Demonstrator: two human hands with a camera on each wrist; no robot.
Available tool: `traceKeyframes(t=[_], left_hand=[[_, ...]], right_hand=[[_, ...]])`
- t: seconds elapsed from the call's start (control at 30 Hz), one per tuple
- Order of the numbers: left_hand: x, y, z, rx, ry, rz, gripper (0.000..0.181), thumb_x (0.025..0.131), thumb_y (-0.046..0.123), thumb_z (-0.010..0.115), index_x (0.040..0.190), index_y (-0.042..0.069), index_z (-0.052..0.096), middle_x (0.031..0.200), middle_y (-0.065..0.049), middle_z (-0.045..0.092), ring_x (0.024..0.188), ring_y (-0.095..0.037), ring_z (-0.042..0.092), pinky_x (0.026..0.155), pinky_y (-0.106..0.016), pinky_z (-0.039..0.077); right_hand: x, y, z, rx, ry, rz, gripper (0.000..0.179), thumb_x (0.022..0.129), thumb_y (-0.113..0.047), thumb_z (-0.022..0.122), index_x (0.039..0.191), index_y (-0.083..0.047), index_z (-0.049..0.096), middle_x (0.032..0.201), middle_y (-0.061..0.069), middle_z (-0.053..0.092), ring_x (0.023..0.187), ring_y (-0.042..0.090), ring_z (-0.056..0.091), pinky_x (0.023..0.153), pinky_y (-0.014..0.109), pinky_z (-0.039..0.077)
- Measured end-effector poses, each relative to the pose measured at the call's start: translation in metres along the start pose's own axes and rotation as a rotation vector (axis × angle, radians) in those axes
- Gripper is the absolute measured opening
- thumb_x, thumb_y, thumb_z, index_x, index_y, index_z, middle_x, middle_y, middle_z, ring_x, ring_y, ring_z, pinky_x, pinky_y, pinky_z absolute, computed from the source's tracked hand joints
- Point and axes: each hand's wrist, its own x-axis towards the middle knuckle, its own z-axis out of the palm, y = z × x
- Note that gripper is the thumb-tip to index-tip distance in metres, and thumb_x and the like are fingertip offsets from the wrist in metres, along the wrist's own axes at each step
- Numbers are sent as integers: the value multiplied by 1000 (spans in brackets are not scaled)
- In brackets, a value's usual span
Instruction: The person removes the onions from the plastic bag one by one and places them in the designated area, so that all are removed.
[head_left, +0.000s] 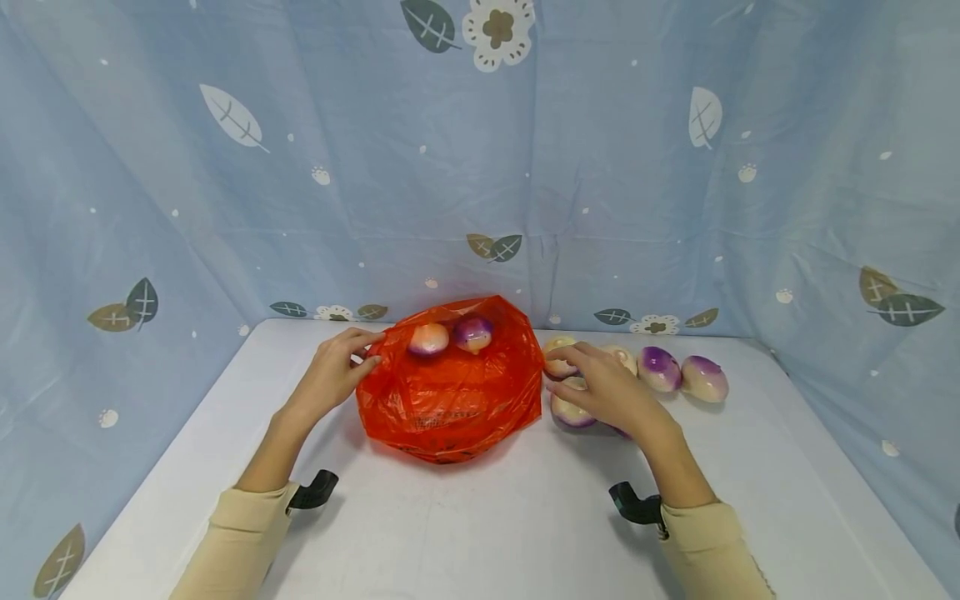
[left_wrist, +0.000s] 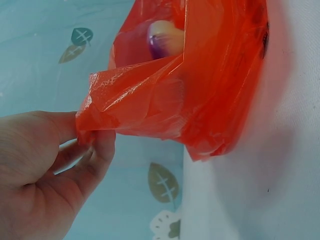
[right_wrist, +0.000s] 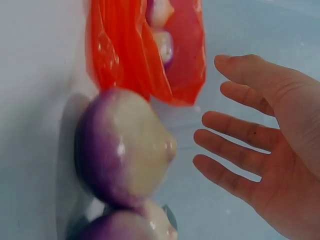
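A red plastic bag lies with its mouth spread, and two purple-and-white turnips, one to the left and another beside it, show inside. My left hand pinches the bag's left edge between thumb and fingers, clearest in the left wrist view, where the film stretches from the fingertips. On the other side, my right hand hovers over more turnips close to the bag's right edge. Its fingers are spread and hold nothing in the right wrist view, with a large turnip beside them.
Several turnips sit right of the bag on the white table, among them a purple-topped one and the outermost one. My right hand partly covers others. A blue patterned curtain hangs behind and along both sides.
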Motion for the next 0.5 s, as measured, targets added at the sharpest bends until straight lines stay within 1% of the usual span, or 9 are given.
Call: traceKeyframes(t=[0.1,0.2,0.27,0.37,0.5], left_hand=[[0,-1,0,3,5,1,39,88,5,70,126,1,65,117,-17,67,89,-28,68,74,-43,62],[0,-1,0,2,11,10,38,88,4,70,125,1,65,117,-18,67,88,-29,68,73,-43,62],[0,0,0,2,14,14,38,88,4,70,125,0,65,117,-18,67,88,-29,68,72,-42,62],[0,0,1,1,10,16,37,88,3,69,125,0,65,117,-18,67,88,-29,68,72,-42,62],[0,-1,1,2,4,11,37,88,4,69,125,1,65,117,-17,67,88,-28,69,73,-41,62]], right_hand=[[6,-5,6,24,-1,-43,44,88,-33,73,127,-17,62,127,8,64,114,26,65,91,45,58],[11,-9,12,27,-14,-73,43,88,-30,73,127,-15,62,123,9,64,104,23,66,87,40,60],[14,-12,16,6,-19,-86,43,88,-30,73,127,-15,62,121,10,64,97,22,65,84,38,60],[17,-17,22,-29,-18,-103,42,89,-30,72,127,-15,62,122,9,64,101,25,64,89,41,58],[23,-23,28,-56,-17,-124,41,90,-34,71,126,-16,62,126,7,64,117,26,62,100,45,53]])
